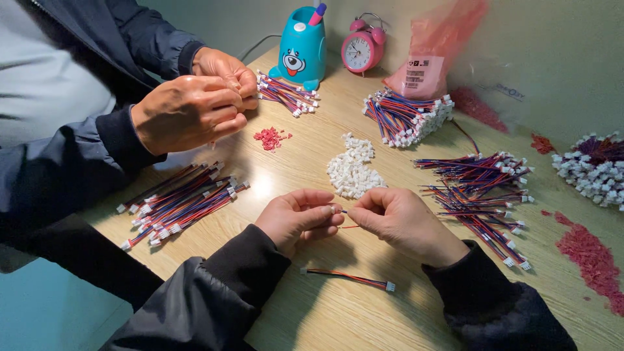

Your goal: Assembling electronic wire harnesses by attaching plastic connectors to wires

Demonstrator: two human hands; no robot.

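Wooden table, near edge running along the bottom left, far side against a pale wall. Bare wood only in front of the hands and in a strip down the middle; elsewhere crowded. Heap of white plugs just beyond the hands; bundles of red-and-blue wires at right, more wires at left, red scraps by the right edge. Teal pen holder, pink alarm clock and pink bag along the back. Left hand and right hand close together, knuckles up, fingertips pinched on a thin wire with a white plug at the left fingertips. One finished wire flat on the table just below. Co-worker's hands clasped together at upper left.
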